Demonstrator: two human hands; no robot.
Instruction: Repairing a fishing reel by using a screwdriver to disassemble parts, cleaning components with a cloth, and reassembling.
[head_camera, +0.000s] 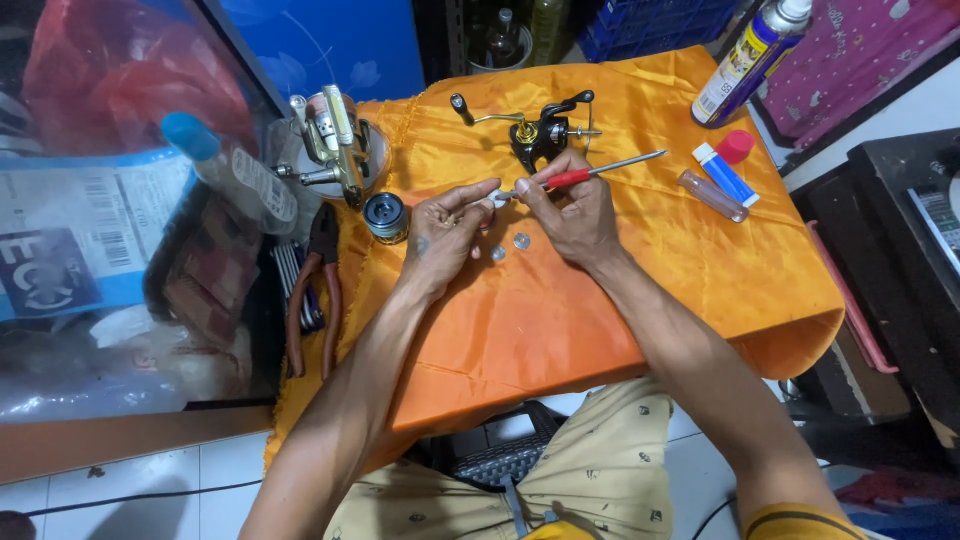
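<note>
My right hand (572, 212) grips a red-handled screwdriver (590, 173) whose metal shaft sticks out to the right. Its handle end meets a small white part (497, 197) pinched in the fingertips of my left hand (443, 232). Both hands hover over an orange cloth (560, 300). Two small round metal washers (509, 247) lie on the cloth just below my fingers. A black and gold fishing reel body (540, 135) with its crank handle sits right behind my hands.
A silver reel (335, 140) and a dark spool (385, 217) lie at the cloth's left edge, with red-handled pliers (315, 290) beside them. A spray can (750, 60), a red cap (736, 146), a blue-white tube (724, 173) and a clear vial (712, 195) lie at the right.
</note>
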